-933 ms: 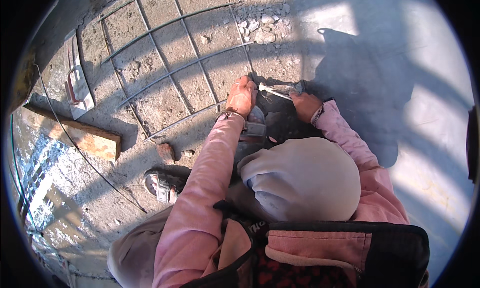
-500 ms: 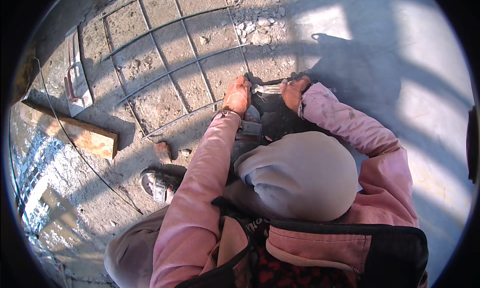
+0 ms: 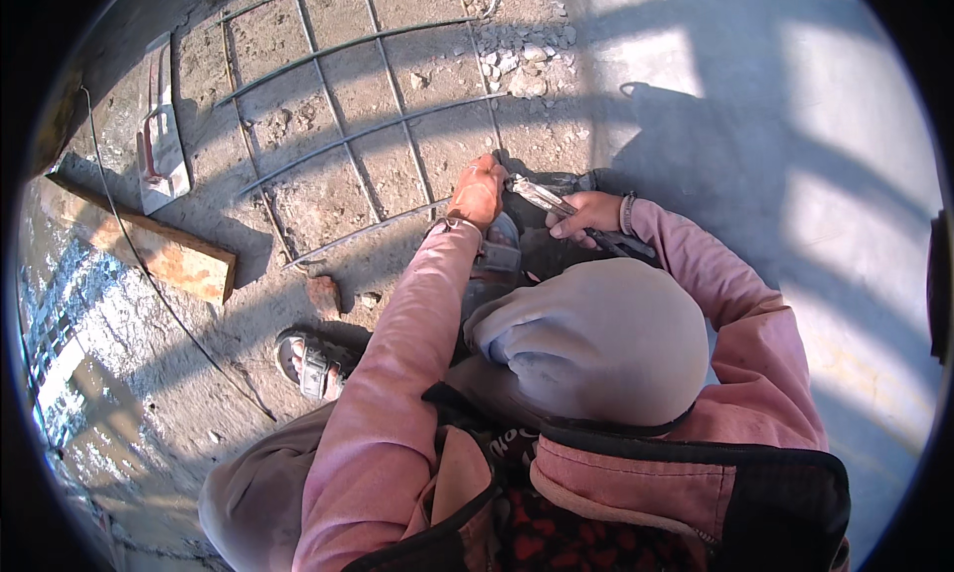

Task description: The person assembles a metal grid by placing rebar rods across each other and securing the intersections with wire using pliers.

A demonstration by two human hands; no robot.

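My right hand (image 3: 588, 216) is wrapped round a pair of pincers (image 3: 544, 196) with a worn silver head and dark handles. The tool slants up and left, its jaws close to the fingers of my left hand (image 3: 477, 192). That hand is closed at the near right corner of a rebar mesh (image 3: 344, 141), where the bars (image 3: 383, 229) meet; what its fingers pinch is hidden. The mesh lies over rough ground beyond my feet. My sandalled foot (image 3: 500, 249) is just below the left hand.
A wooden plank (image 3: 159, 249) lies at the left, with a steel trowel-like float (image 3: 159, 140) beyond it. A thin dark cable (image 3: 164, 299) crosses the ground there. A brick chunk (image 3: 323, 299) and rubble (image 3: 525, 67) lie near the mesh. Smooth concrete (image 3: 715, 164) spreads along the right.
My right hand has come down toward me and turned, so the pincers have swung from nearly level to a slant. My left hand stays at the mesh corner. The view has shifted slightly.
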